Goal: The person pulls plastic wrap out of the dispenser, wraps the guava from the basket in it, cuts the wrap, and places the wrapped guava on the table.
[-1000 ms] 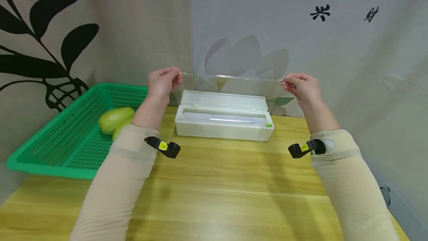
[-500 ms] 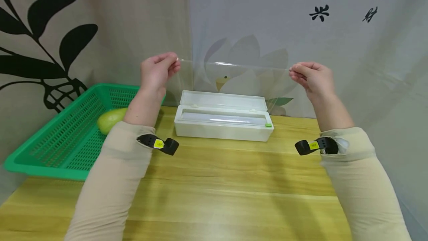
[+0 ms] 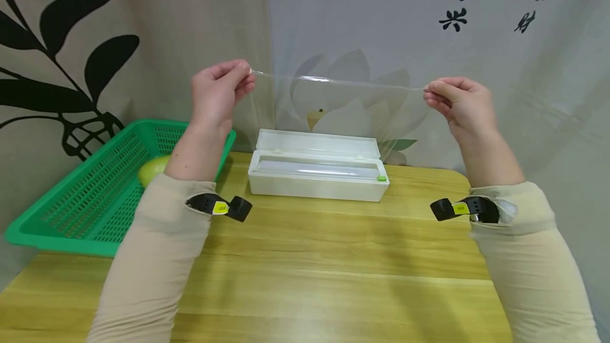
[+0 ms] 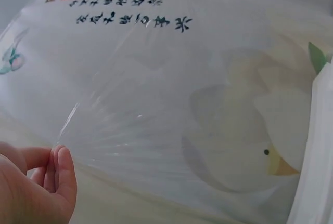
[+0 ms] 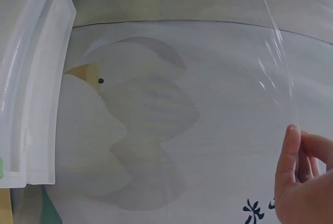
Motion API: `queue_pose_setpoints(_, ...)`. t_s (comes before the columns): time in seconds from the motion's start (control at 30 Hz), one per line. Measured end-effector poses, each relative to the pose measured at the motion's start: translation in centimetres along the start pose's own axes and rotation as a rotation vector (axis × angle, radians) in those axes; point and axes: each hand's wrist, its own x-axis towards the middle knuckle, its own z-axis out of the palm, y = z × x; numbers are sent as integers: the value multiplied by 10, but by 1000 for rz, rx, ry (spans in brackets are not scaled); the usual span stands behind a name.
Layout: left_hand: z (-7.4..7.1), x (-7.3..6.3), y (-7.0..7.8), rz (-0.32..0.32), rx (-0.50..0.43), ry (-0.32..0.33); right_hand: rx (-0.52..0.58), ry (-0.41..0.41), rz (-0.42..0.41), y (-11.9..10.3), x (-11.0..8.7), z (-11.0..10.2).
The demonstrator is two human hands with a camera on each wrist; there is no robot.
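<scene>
A clear sheet of plastic wrap [image 3: 314, 79] is stretched between my two hands, above and behind a white box. My left hand [image 3: 216, 89] pinches one upper corner between thumb and fingers. The other upper corner is pinched by my right hand [image 3: 464, 107]. In the left wrist view, creases in the plastic wrap [image 4: 69, 121] fan out from the fingertips. The white wrap box [image 3: 318, 181] stands on the table with its lid [image 3: 319, 143] tipped back. A roll [image 3: 319, 168] lies inside it, and a small green slider [image 3: 382, 178] sits at its right end.
At the left stands a green plastic basket [image 3: 71, 250]. A pale green, melon-like vegetable [image 3: 151, 169] lies in it, partly hidden by my left forearm. The wooden table [image 3: 305, 263] ends against a printed curtain [image 3: 362, 9].
Both hands have risen and moved apart, drawing the plastic wrap higher and wider. The left forearm now covers more of the vegetable. The box has stayed in place.
</scene>
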Motion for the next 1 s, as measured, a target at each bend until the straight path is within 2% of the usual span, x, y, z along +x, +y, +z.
queue_pose_setpoints(0.17,-1,-7,4,28,9,-6,41,-10,-10,-6,-6,-1)
queue_pose_setpoints(0.4,-4,-16,7,38,36,3,30,-18,-40,-9,-17,-3)
queue_pose_setpoints(0.53,-8,-20,9,69,22,-31,28,-54,-93,-10,-23,-4)
queue_pose_setpoints(0.6,-11,-22,10,95,68,-69,7,-86,-130,-10,-26,-6)
queue_pose_setpoints(0.67,-16,-23,11,118,144,-117,-3,-126,-162,-9,-28,-8)
queue_pose_setpoints(0.83,-24,-24,14,213,510,-226,-15,-192,-192,-8,-29,-12)
queue_pose_setpoints(0.9,-25,-25,14,285,672,-232,-25,-191,-201,-7,-28,-13)
queue_pose_setpoints(1.0,-25,-26,12,399,851,-210,-50,-174,-231,-6,-28,-12)
